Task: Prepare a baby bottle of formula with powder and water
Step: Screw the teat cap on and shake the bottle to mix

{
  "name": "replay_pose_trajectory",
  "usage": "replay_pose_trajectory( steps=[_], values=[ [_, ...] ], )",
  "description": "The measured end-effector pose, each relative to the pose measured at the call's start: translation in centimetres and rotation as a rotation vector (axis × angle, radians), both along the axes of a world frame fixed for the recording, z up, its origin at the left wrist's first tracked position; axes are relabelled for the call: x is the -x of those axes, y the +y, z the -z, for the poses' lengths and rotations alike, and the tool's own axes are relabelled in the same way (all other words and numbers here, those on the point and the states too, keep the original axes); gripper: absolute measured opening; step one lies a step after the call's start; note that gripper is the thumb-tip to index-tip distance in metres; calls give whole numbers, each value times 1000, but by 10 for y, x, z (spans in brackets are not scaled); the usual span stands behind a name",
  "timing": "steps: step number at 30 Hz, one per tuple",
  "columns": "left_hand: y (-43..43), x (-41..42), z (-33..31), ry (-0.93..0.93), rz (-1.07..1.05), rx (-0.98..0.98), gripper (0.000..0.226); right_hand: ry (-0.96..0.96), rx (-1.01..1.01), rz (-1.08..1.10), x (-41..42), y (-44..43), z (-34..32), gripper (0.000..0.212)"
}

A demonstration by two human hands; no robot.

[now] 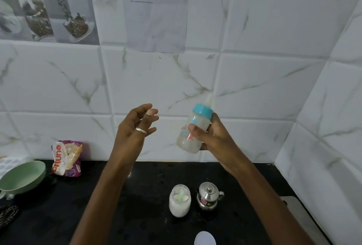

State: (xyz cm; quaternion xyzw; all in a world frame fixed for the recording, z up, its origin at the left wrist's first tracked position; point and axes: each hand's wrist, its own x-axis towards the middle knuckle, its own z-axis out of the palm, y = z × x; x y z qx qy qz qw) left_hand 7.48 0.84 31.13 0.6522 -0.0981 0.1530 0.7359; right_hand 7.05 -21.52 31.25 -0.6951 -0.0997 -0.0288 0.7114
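Right hand [212, 137] grips the clear plastic baby bottle with teal collar [194, 129] mid-air, tilted, milky mix inside, teat on — likely shaking stage; left hand [135, 125] open, empty — nearly done.

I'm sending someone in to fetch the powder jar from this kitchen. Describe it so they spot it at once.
Start at the black counter under the white marble-look wall. Near its middle, below the raised hands, two small containers stand side by side. The powder jar is the left one: clear, lidless, filled with white powder with a pale green scoop inside, while its neighbour is a shiny steel pot with a lid.
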Motion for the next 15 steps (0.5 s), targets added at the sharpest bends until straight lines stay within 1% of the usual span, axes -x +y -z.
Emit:
replay_pose_trajectory(
  steps=[1,3,4,5,6,8,9,10,12,13,14,15],
  values=[
    [-1,0,0,-1,5,-4,47,-21,-42,19,-1,-2,-1,68],
    [-1,1,1,-5,13,-11,46,-53,-324,101,-5,-7,-9,63],
    [0,1,1,-6,12,-14,45,-68,-439,128,-7,-9,-12,67],
    [0,1,0,-5,11,-14,45,-76,-440,143,-9,-11,-14,73],
    [0,1,0,-4,9,-11,46,-77,-339,132,-8,-11,-13,77],
    [1,0,-1,-5,5,-4,46,-49,-7,33,-3,-8,-7,74],
    [0,0,-2,-6,6,-4,45,-54,58,10,-2,-9,-5,72],
    [0,1,-1,-7,10,-4,44,-70,16,16,-4,-11,-6,71],
    [0,2,0,-6,15,-6,43,-77,-287,85,-8,-15,-15,73],
    [1,2,1,-6,14,-10,42,-87,-392,123,-10,-15,-19,75],
    [1,2,1,-5,13,-13,42,-99,-381,149,-11,-14,-20,75],
    [1,2,1,-5,12,-14,43,-104,-285,143,-10,-12,-19,75]
  ],
)
